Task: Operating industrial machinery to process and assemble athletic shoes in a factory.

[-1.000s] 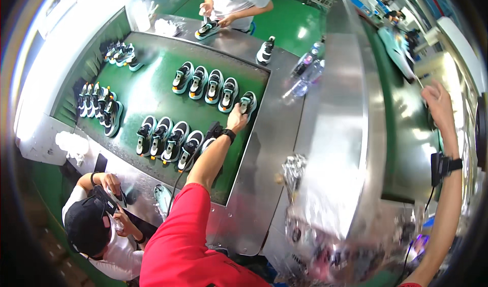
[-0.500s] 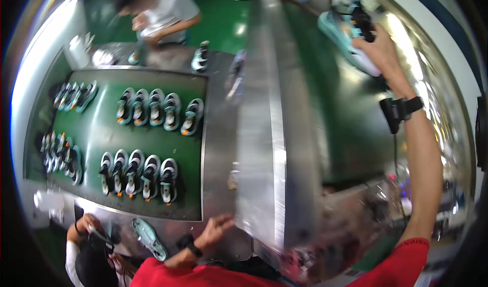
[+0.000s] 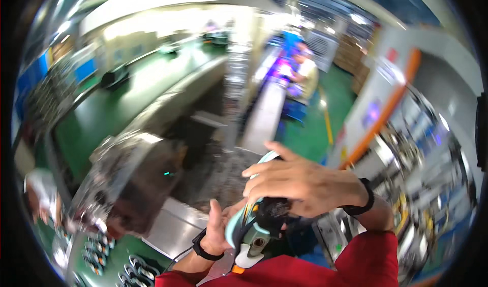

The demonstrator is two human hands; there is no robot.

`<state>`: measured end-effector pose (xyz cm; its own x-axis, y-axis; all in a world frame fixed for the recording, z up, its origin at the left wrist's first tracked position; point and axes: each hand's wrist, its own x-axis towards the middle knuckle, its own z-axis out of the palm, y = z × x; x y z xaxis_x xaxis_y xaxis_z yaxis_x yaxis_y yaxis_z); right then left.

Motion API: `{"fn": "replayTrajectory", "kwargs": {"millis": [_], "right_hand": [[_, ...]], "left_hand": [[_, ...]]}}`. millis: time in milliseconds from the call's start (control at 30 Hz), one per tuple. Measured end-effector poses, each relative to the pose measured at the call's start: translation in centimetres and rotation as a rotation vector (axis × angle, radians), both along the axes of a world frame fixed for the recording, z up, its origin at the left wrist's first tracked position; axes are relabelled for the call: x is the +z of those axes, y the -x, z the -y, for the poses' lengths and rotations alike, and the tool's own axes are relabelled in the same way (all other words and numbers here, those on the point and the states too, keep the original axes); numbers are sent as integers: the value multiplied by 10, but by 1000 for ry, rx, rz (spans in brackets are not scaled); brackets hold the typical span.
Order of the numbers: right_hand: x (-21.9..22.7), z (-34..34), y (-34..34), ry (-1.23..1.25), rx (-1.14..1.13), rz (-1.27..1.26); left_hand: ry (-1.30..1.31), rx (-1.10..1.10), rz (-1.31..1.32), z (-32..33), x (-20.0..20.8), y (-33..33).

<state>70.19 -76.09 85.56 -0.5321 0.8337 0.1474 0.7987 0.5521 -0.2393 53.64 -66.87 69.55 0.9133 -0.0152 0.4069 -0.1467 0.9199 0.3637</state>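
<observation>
A mint-green, white and black sports shoe [image 3: 249,238] with orange details is held close in front of my body. My left hand [image 3: 219,228] is against its left side, thumb raised and the other fingers partly hidden behind the shoe. Over its upper part lies my right hand [image 3: 300,185], its fingers bent across the shoe and the thumb side partly out of sight. A rounded black piece [image 3: 273,212] sits at the shoe's opening, under my right hand. Both wrists wear black bands.
At lower left, several similar shoes [image 3: 96,251] stand on a green surface. A foil-wrapped box [image 3: 137,180] is left of my hands. Beyond runs a green conveyor belt [image 3: 101,119]. Farther off, a person [image 3: 305,76] sits at a bench. An orange-edged machine [image 3: 378,109] stands right.
The view has swung away from the shoe table. The shoe in my right hand has come from the far right to my body, and my left hand, empty before, is now on it.
</observation>
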Motion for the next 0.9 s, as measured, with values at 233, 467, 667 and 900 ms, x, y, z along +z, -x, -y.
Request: {"fn": "replayTrajectory", "kwargs": {"millis": [233, 467, 667, 900], "right_hand": [[-117, 256, -62, -409, -972, -910], [-211, 440, -75, -929, -1815, -1179], [-243, 600, -62, -1269, -2170, -1132], [-233, 661, -27, -1515, -2434, -850]], "left_hand": [[-246, 17, -189, 165, -23, -144], [-1059, 131, -105, 381, -77, -263], [-1042, -282, -180, 531, -125, -379], [-1661, 109, -115, 653, -188, -540]]}}
